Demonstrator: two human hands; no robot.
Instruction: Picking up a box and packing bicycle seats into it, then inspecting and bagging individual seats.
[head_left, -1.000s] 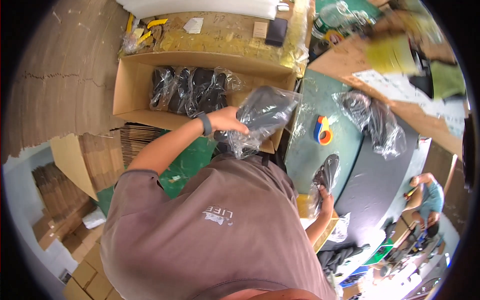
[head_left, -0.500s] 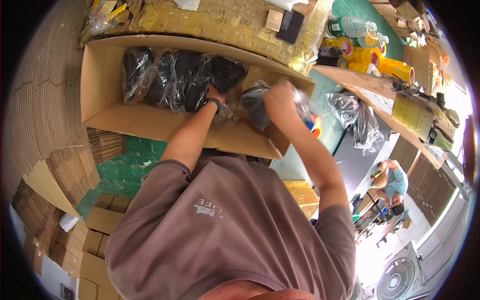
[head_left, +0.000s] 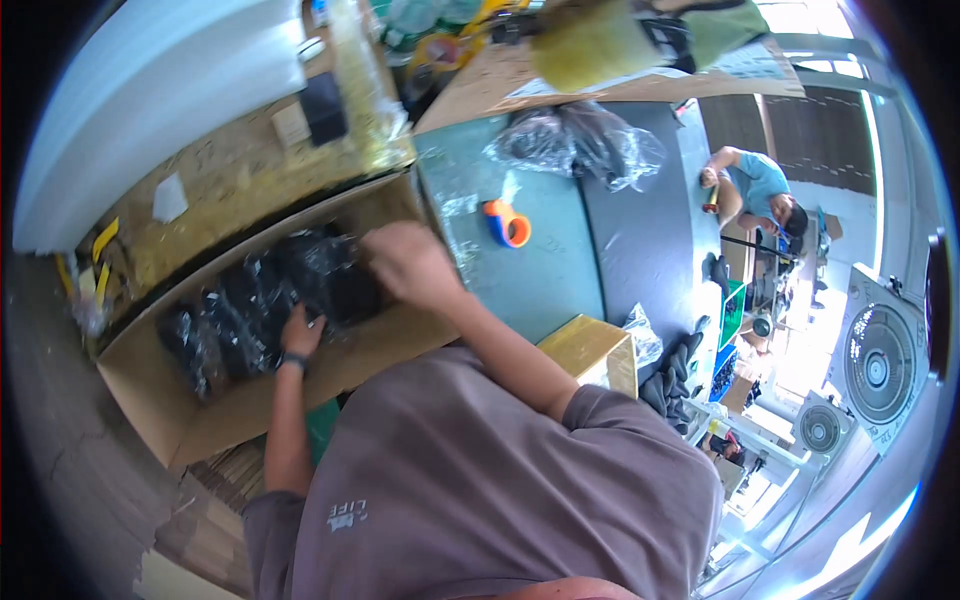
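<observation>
A long open cardboard box holds a row of dark objects in clear plastic bags; their exact kind is hidden by the wrapping. My left hand, with a dark band at its wrist, rests inside the box against the bags, thumb and fingers apart. Over the box's right end is my right hand, blurred by motion and beside the last dark bagged object. Its fingers are smeared, so I cannot make out whether it grips anything.
Right of the box, an orange and blue tape-like ring lies on the green-grey tabletop. More bagged dark things sit farther back. A dark phone lies on the worn bench beyond the box. A person sits at right.
The view has swung to the right. The bagged object under my right hand has gone from the box's right end in against the row. My left hand stays at the bags.
</observation>
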